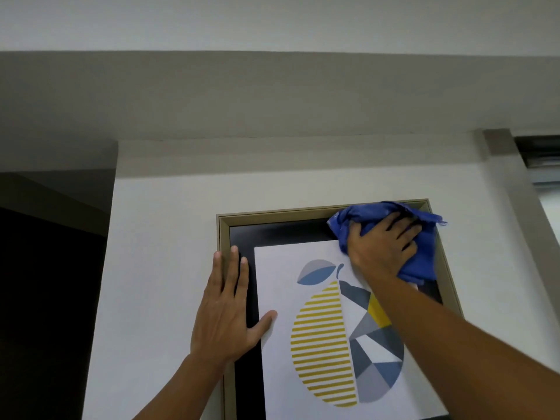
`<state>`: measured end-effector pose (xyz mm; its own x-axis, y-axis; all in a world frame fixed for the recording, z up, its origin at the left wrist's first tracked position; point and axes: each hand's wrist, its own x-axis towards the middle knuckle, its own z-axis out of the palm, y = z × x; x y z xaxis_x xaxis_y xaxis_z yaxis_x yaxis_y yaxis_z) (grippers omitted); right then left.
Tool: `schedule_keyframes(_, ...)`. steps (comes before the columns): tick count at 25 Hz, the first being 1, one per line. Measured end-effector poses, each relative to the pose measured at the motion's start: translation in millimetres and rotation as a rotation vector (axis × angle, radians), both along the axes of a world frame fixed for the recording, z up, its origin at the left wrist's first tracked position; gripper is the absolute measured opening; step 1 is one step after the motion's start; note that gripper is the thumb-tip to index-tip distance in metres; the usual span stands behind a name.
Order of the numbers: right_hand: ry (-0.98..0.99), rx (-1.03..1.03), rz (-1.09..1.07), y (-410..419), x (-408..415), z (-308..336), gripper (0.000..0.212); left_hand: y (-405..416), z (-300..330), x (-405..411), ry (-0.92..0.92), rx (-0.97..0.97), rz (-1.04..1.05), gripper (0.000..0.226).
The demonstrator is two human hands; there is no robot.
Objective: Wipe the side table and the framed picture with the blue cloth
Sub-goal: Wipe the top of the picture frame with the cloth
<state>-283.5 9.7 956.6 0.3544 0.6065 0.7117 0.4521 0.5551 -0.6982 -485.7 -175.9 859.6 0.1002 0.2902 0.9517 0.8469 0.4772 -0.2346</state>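
The framed picture [272,218] hangs on a white wall; it has a beige frame, a black mat and a print of a yellow-striped and grey-blue pear. My right hand [381,247] presses the bunched blue cloth [421,262] against the picture's upper right corner, over the frame's inner edge. My left hand [227,307] lies flat with fingers spread on the frame's left side, thumb resting on the white print. The side table is out of view.
White wall [163,268] surrounds the picture. A dark doorway or recess [45,298] lies to the left. A window edge [542,165] shows at the far right. A ceiling beam [272,95] runs above.
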Motion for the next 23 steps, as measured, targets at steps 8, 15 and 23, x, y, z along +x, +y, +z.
schedule_keyframes(8, -0.448, 0.522, 0.087, -106.5, -92.7, -33.6, 0.088, 1.4, -1.0, -4.6, 0.014, 0.011, -0.06, 0.111)
schedule_keyframes(15, -0.434, 0.381, 0.025, -55.2, -47.9, -28.5, 0.095, 0.8, -1.0, -5.7, 0.029, 0.011, -0.047, 0.104)
schedule_keyframes(23, -0.183, 0.089, -0.043, 28.7, 34.9, -9.9, 0.093, -1.9, 0.7, 2.0, -0.006, -0.017, -0.032, 0.099)
